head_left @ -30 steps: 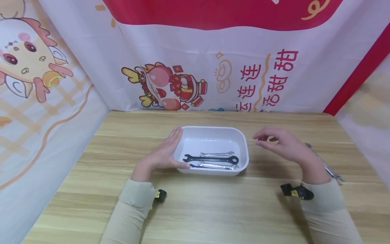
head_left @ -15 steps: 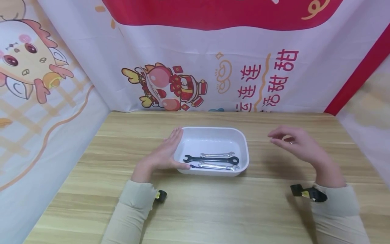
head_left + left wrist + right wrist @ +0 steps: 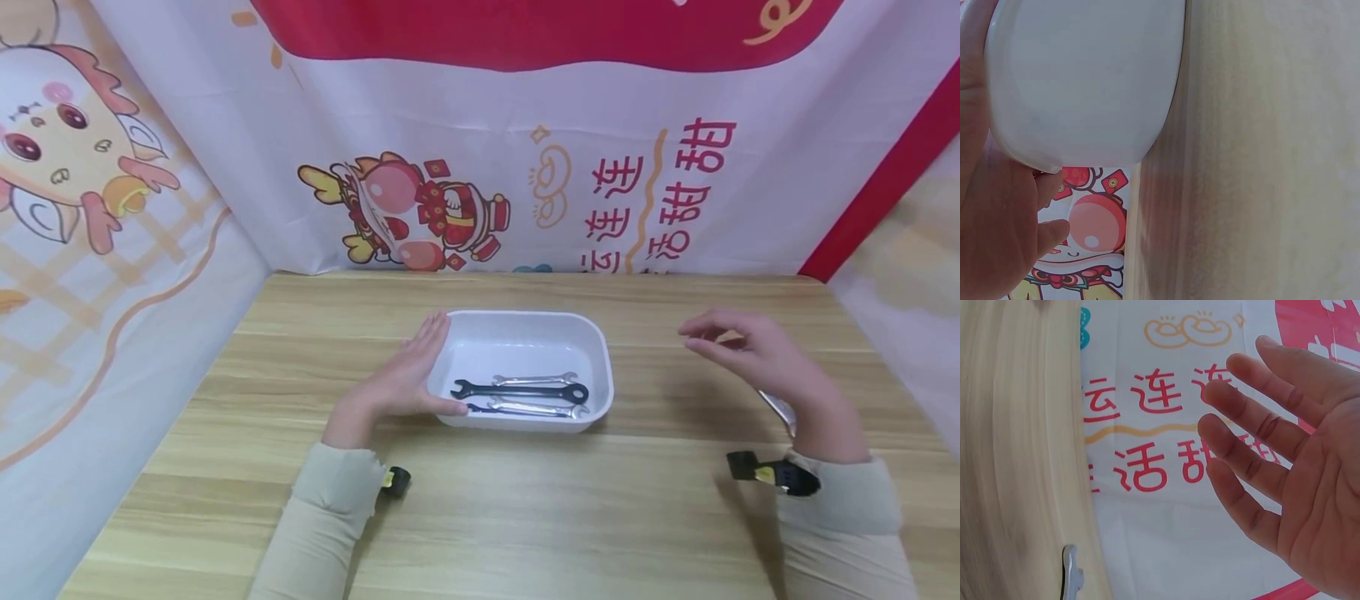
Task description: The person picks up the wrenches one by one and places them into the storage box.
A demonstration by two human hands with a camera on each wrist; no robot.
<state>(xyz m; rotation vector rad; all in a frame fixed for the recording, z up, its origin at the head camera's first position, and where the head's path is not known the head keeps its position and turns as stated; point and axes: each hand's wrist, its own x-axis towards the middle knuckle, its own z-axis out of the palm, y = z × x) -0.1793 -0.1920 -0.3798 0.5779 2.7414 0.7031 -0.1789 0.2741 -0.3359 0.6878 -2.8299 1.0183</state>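
In the head view, a white plastic box (image 3: 600, 358) stands on the table. Inside, along its near side, lie a black wrench (image 3: 525, 391) and several smaller silver wrenches (image 3: 534, 379). My left hand (image 3: 405, 379) holds the box's left end, thumb over the near rim and fingers along the left side. My right hand (image 3: 757, 354) hovers to the right of the box, fingers loosely bent and holding nothing; the right wrist view shows its palm bare. Beneath the right wrist, a silver wrench (image 3: 778, 410) lies on the table, mostly hidden by the arm.
The wooden table (image 3: 555, 517) ends at a printed cloth (image 3: 465, 108) hanging behind it. More cloth hangs along the left and right sides. A small black camera (image 3: 776, 473) is strapped to the right wrist, another black camera (image 3: 395, 481) to the left.
My right hand has moved right, away from the box, and its arm covers more of the loose wrench. The left hand and the box have stayed put.
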